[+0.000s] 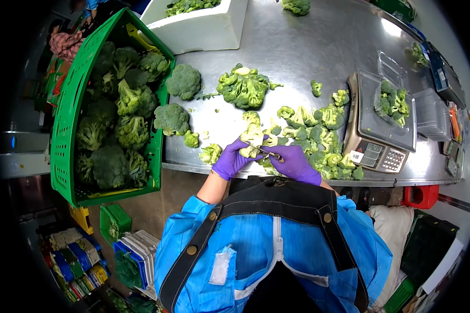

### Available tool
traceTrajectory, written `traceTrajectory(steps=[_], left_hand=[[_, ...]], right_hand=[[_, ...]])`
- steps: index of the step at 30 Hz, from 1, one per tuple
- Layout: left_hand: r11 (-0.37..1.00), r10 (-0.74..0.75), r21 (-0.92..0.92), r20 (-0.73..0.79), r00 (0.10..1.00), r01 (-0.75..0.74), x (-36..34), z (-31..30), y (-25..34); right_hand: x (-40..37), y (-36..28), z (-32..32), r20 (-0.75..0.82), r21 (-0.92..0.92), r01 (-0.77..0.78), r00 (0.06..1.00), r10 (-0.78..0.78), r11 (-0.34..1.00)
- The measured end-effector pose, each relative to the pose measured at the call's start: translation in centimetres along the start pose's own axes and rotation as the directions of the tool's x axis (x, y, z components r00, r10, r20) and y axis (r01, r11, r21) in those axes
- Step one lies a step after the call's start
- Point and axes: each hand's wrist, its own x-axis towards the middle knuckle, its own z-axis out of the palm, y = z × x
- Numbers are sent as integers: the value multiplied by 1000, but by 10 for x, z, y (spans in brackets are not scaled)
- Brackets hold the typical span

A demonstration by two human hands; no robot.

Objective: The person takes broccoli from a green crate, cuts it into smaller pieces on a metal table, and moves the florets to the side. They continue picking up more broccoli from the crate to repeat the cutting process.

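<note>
Both of my hands wear purple gloves and meet over the near edge of the steel table. My left hand is closed around a broccoli piece with a pale cut stem. In my right hand is a small knife, its blade against the broccoli piece. A pile of cut broccoli florets lies just right of my hands. Beyond them rests a large broccoli head, stem up. Two whole broccoli heads sit to the left, near a loose floret.
A green crate full of broccoli stands at the left. A white foam box is at the back. On the right, a weighing scale bears a clear plastic box with florets, beside stacked clear containers.
</note>
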Motion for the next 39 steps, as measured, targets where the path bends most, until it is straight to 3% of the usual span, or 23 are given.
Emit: traceTrajectory(steps=[2, 6, 9, 12, 14, 17, 22, 24, 26, 27, 30, 34, 36, 39], left_hand=[[1000, -11, 18, -2, 1000, 11, -4, -4, 2], [999, -36, -13, 90, 995, 38, -7, -10, 5], [971, -68, 230, 33, 997, 58, -11, -16, 5], [954, -93, 291, 67, 993, 70, -9, -9, 7], [941, -112, 329, 66, 992, 84, -7, -15, 7], [933, -101, 354, 87, 991, 64, -5, -17, 8], [802, 81, 594, -14, 997, -57, -6, -3, 11], [819, 69, 572, -29, 997, -40, -9, -4, 8], [958, -129, 258, -4, 992, 125, -14, -8, -1], [973, -114, 198, -26, 993, 117, -15, -13, -5], [983, -66, 174, 4, 998, 64, -5, -21, -15], [925, 44, 378, -10, 999, -37, -2, 12, -9], [927, -25, 373, -35, 999, 37, -5, 5, -7], [929, -58, 364, -29, 998, 65, -5, -6, -11]], right_hand=[[1, -4, -1, 70, -43, -36, 997, 39, 998], [-1, -4, 0, 50, 32, -33, 998, 31, 999], [-2, 1, 2, 111, -11, -40, 993, 41, 999], [-1, -3, 2, 83, -53, 9, 997, -5, 999], [-3, -1, 5, 191, -193, 23, 982, 14, 981], [-3, -3, 8, 177, -246, -10, 983, 55, 969], [-4, -5, 9, 106, -309, -59, 990, 96, 949], [-4, -7, 10, 80, -315, -94, 989, 125, 944], [-5, -7, 12, 97, -288, -104, 986, 137, 952], [-5, -5, 11, 122, -313, -120, 979, 165, 942], [-5, -1, 9, 111, -279, -108, 983, 143, 954], [-3, 1, 8, 118, -312, -192, 964, 239, 930], [-6, 9, 13, 54, -255, -80, 994, 97, 964], [-4, 6, 9, 144, -284, -122, 975, 168, 951]])
